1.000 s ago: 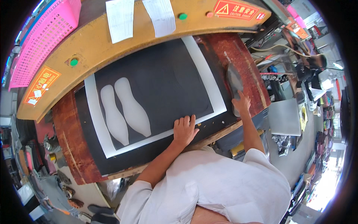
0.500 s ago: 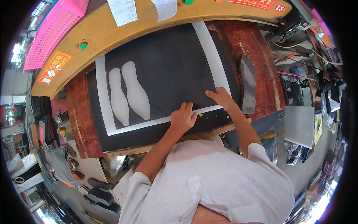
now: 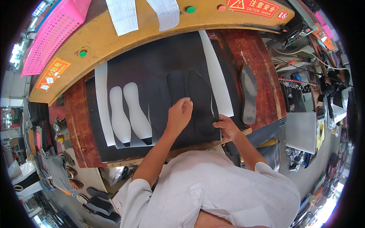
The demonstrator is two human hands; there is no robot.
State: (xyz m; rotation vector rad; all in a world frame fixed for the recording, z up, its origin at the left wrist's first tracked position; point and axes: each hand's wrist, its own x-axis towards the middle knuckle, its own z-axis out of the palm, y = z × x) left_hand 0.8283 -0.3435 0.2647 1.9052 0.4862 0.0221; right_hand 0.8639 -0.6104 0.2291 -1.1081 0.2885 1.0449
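Pinching the near right corner of the black sheet (image 3: 159, 62) between thumb and fingers of the right grip (image 3: 229, 128), nearly closed. Curling the left grip (image 3: 179, 116) loosely over the sheet's middle; cannot tell whether holding anything. Noting on the sheet: matte, near-black, two sole-shaped openings (image 3: 121, 114) at left showing white, dark at near tips; further sole outlines (image 3: 199, 97) at right, partly edged with pale slivers. Lying over a white sheet (image 3: 218, 76), on a black mat (image 3: 129, 154) atop the red-brown table (image 3: 78, 125). To the right: dark sole-shaped piece (image 3: 249, 95). Beyond: yellow beam (image 3: 213, 17).
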